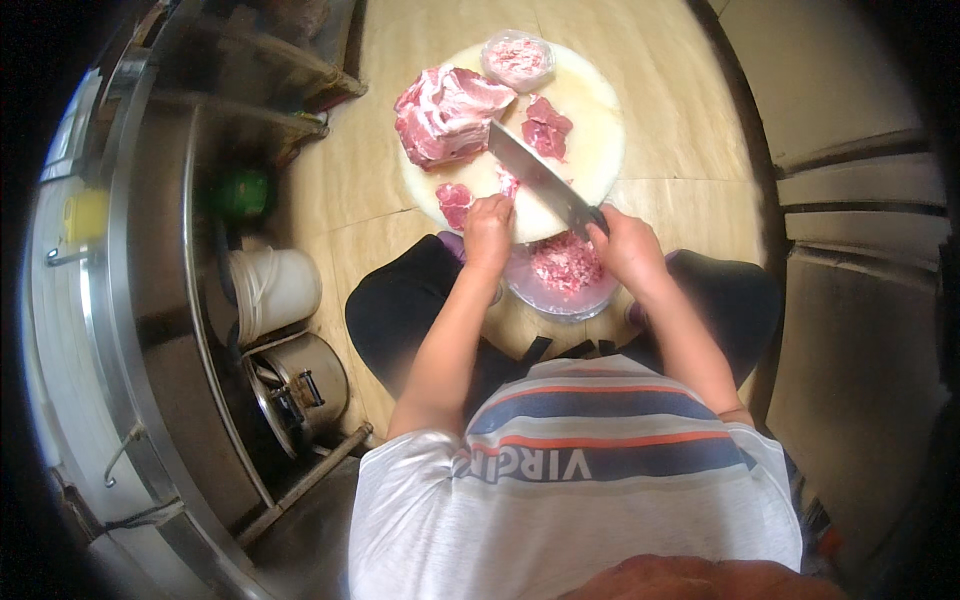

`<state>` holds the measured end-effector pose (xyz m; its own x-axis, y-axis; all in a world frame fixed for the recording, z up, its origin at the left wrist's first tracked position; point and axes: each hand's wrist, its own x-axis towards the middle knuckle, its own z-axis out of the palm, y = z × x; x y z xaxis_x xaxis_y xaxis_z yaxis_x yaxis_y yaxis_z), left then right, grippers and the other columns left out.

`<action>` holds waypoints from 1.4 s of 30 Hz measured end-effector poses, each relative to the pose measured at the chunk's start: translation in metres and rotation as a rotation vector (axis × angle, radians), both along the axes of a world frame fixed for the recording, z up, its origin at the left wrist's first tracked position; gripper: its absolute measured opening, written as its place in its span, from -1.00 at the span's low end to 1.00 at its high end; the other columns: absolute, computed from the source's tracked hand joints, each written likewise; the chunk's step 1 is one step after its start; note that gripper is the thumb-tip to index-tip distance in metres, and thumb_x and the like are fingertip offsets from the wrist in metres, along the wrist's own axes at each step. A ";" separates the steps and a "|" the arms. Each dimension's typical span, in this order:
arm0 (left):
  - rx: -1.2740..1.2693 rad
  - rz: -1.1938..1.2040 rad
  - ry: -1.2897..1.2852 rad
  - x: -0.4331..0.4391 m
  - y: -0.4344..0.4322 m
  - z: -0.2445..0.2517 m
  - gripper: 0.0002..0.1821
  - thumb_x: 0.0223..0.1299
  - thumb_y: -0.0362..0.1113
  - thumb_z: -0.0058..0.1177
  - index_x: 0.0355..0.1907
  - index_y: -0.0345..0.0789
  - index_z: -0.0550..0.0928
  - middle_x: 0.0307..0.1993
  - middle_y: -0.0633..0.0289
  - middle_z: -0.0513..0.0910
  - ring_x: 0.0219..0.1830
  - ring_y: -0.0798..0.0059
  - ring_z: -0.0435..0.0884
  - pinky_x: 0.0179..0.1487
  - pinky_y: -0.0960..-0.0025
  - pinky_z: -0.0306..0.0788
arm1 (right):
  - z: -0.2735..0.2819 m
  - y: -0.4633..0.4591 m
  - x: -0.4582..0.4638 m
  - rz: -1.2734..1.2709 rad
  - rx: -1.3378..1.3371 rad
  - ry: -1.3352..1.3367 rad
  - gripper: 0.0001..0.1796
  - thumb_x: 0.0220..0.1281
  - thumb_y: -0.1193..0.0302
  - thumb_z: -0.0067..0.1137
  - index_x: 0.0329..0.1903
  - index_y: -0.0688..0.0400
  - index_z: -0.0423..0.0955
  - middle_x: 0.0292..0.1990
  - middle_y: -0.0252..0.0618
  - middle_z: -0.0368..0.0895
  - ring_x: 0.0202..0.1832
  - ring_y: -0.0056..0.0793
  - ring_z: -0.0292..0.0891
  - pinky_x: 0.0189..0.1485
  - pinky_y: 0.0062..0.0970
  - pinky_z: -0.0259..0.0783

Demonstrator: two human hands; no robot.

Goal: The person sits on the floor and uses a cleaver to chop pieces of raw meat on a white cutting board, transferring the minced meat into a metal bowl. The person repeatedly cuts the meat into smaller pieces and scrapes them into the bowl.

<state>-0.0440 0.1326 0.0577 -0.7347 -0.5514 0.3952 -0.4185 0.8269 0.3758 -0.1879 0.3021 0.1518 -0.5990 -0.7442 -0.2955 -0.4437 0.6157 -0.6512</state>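
My right hand point(628, 244) grips the dark handle of a broad cleaver point(536, 174). Its blade slants up and left over a round white cutting board point(600, 135). Curled fingers of my left hand point(487, 231) hold the near end of a small strip of pale pink meat point(508, 180), left of the blade; the fingertips are partly hidden. A small red meat piece point(454, 204) lies just left of that hand. Farther back sit a large chunk of raw meat point(444, 120) with white fat and a flatter red cut point(546, 129).
A clear container of minced meat point(517, 60) stands at the board's far edge. Below its near edge, a plastic-lined bowl point(570, 300) holds chopped meat point(566, 262). On the left are a white bucket point(274, 289), a steel pot point(311, 382) and a metal rack rail point(191, 300).
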 end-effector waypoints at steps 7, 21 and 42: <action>0.013 -0.057 -0.059 0.005 -0.001 -0.010 -0.89 -0.14 -0.46 0.10 -0.45 -0.31 0.64 -0.42 0.18 0.58 -0.29 0.21 0.52 -0.16 0.23 0.42 | 0.001 -0.002 0.001 0.027 0.162 0.032 -0.70 0.18 0.30 0.05 -0.12 0.24 0.45 -0.34 0.13 0.58 -0.21 0.07 0.51 -0.12 -0.11 0.40; 0.045 -0.029 0.103 -0.009 -0.007 0.002 -0.94 -0.10 -0.42 0.14 -0.49 -0.33 0.64 -0.40 0.16 0.60 -0.26 0.21 0.54 -0.19 0.25 0.45 | 0.002 0.002 0.010 0.084 0.178 0.123 -0.74 0.22 0.30 -0.05 -0.16 0.22 0.44 -0.36 0.10 0.59 -0.24 0.06 0.53 -0.13 -0.09 0.41; 0.064 -0.038 0.001 -0.018 -0.010 -0.019 -0.96 -0.18 -0.45 0.14 -0.55 -0.30 0.63 -0.42 0.17 0.63 -0.34 0.21 0.55 -0.22 0.27 0.47 | -0.001 0.002 0.010 0.062 0.188 0.172 -0.71 0.16 0.28 0.06 -0.19 0.24 0.45 -0.38 0.12 0.58 -0.26 0.10 0.51 -0.16 -0.07 0.41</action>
<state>-0.0623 0.1226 0.0382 -0.7554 -0.5471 0.3607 -0.3867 0.8165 0.4287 -0.1777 0.3045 0.1511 -0.6070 -0.7231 -0.3297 -0.5789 0.6866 -0.4399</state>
